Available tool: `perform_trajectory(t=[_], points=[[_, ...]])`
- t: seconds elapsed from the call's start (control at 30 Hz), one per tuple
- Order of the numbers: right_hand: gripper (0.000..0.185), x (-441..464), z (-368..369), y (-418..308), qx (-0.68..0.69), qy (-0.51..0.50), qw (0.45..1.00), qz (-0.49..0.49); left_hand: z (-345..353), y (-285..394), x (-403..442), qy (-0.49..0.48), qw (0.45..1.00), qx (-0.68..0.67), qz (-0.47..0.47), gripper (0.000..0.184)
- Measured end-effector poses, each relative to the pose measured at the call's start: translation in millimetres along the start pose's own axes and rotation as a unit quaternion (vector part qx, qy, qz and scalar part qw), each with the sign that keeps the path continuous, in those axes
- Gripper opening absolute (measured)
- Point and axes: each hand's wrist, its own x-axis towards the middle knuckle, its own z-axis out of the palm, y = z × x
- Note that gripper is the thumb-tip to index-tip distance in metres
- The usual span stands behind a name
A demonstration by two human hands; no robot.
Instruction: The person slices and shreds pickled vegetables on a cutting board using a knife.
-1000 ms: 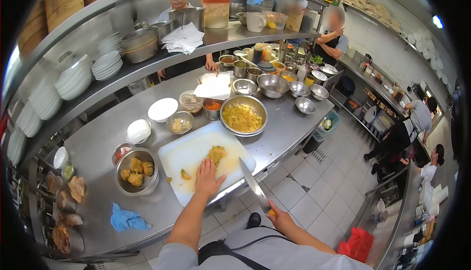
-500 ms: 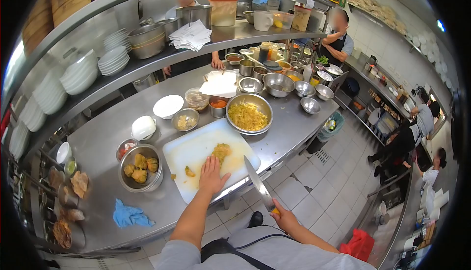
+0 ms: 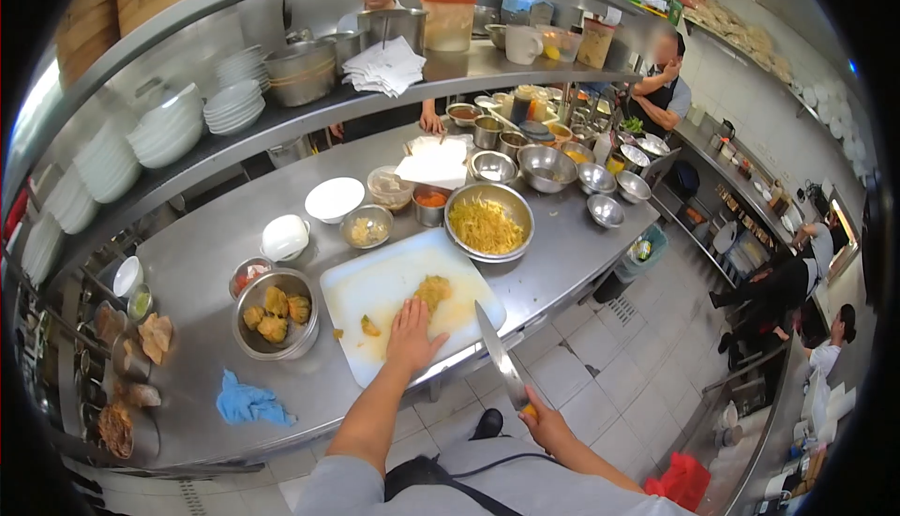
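My left hand point(image 3: 412, 336) lies palm down on the white cutting board point(image 3: 375, 282), its fingers spread and touching the near end of a yellow-green chopped vegetable piece point(image 3: 433, 292). A smaller piece point(image 3: 370, 327) sits on the board left of the hand. My right hand point(image 3: 547, 422) is wrapped round the yellow handle of a large knife point(image 3: 500, 357), whose blade points up and left over the board's right edge. Shredded yellow vegetable fills a steel bowl point(image 3: 487, 223) behind the board. Whole yellow-green pieces point(image 3: 274, 314) are in another steel bowl point(image 3: 310, 333) at the left.
A blue cloth point(image 3: 251, 400) lies at the table's front left. Behind the board stand a white plate point(image 3: 335, 200), small bowls and sauce containers. An overhead shelf point(image 3: 319, 114) carries bowls and pots. A person point(image 3: 661, 99) stands behind the table; others are at the far right.
The view has shifted, so the table and its contents appear slightly farther right. My left hand stays on the board and my right hand keeps the knife.
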Motion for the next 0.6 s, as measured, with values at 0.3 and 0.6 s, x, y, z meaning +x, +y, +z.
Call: perform_trajectory(t=[0.3, 0.6], points=[[0.076, -1, 2, -2, -0.013, -0.005, 1.0, 0.01, -3, -1, -3, 0.001, 1.0, -0.011, 0.006, 0.099], [0.076, 0, 1, -5, -0.017, -0.013, 1.0, 0.02, 2, -6, -4, 0.028, 0.999, -0.022, 0.024, 0.1]])
